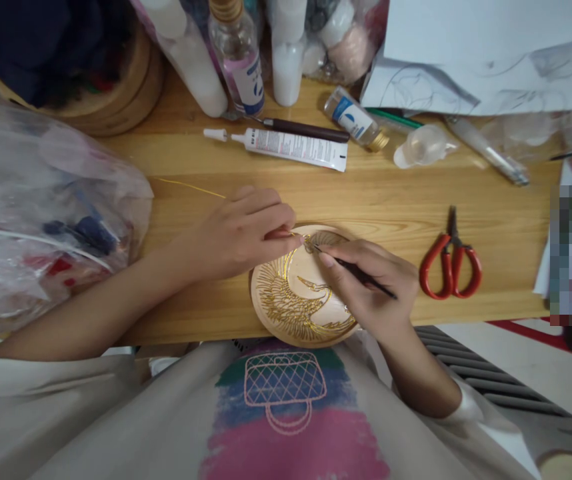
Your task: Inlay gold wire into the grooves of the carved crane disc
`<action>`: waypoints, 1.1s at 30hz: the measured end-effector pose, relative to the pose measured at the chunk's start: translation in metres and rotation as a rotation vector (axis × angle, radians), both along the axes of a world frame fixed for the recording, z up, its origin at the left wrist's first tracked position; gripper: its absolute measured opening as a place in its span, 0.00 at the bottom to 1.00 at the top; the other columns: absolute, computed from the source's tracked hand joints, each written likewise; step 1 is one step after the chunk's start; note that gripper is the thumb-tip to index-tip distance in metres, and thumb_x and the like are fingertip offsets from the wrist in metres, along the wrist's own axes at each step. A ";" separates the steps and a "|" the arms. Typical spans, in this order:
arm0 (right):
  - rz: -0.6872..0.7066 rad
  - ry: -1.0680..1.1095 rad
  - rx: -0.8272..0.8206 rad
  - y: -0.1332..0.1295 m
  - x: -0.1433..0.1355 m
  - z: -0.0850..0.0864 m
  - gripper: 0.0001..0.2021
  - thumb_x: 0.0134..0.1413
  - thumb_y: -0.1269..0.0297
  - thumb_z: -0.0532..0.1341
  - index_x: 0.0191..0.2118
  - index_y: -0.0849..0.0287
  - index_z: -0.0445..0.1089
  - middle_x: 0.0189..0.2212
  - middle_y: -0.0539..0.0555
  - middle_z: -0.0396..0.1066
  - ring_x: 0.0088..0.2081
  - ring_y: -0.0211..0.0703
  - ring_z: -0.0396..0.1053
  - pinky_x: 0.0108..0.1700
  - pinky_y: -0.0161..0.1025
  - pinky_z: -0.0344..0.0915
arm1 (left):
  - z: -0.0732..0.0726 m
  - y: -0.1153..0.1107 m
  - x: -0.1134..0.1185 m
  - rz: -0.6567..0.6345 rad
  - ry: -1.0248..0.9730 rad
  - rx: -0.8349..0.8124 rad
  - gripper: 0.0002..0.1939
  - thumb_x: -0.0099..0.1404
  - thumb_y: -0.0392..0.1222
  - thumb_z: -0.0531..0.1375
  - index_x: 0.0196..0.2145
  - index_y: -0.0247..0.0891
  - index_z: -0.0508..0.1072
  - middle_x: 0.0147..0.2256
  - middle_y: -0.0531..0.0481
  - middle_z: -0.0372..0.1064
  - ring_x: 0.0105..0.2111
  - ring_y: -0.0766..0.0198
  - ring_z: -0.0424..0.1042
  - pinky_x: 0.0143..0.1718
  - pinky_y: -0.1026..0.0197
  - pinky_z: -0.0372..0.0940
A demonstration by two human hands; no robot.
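Observation:
A round wooden plate point(279, 331) lies at the table's front edge, bearing a bird design point(291, 303) outlined in gold wire. Over its upper left rim is my left hand point(246, 230), thumb and forefinger pinched on a fine gold wire point(193, 187). The wire's loose length trails out to the left across the table. My right hand point(371, 280) grips a slim dark tool point(366, 277) like a pen, its tip touching the plate's upper part beside my left fingertips. Whether this tool is a tweezer or a single-pointed one I cannot tell. Dark drawn lines show near the tip.
Red-handled pliers point(451, 260) lie right of the plate. Behind it are a white glue tube point(296, 150), a dark-handled tool point(309, 129), a small tipped-over bottle point(356, 119) and upright bottles point(243, 73). Plastic bags point(51, 200) fill the left; paper sheets point(491, 73) lie back right.

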State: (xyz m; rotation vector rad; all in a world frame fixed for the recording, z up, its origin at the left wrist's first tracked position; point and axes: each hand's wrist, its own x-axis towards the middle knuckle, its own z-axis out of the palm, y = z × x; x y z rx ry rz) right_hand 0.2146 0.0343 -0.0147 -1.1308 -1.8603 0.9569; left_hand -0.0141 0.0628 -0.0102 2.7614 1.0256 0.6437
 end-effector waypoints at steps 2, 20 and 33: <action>0.001 -0.002 -0.002 0.000 0.000 0.000 0.06 0.56 0.75 0.66 0.39 0.60 0.77 0.34 0.52 0.80 0.36 0.38 0.78 0.41 0.35 0.74 | 0.000 0.000 0.000 0.009 -0.001 -0.013 0.16 0.76 0.41 0.50 0.31 0.40 0.70 0.31 0.53 0.72 0.34 0.62 0.68 0.37 0.59 0.59; -0.023 -0.007 0.027 0.000 -0.001 -0.001 0.06 0.55 0.75 0.66 0.38 0.58 0.78 0.33 0.51 0.80 0.35 0.38 0.77 0.39 0.36 0.75 | -0.003 0.001 0.000 0.010 0.023 0.036 0.15 0.76 0.41 0.51 0.31 0.40 0.69 0.30 0.54 0.72 0.34 0.63 0.69 0.36 0.59 0.59; -0.001 -0.019 0.004 0.000 -0.001 -0.001 0.07 0.56 0.74 0.66 0.39 0.57 0.78 0.34 0.50 0.80 0.34 0.38 0.77 0.39 0.36 0.74 | -0.001 0.000 0.002 0.058 0.004 -0.024 0.18 0.77 0.43 0.48 0.31 0.39 0.69 0.30 0.54 0.71 0.34 0.64 0.68 0.37 0.61 0.59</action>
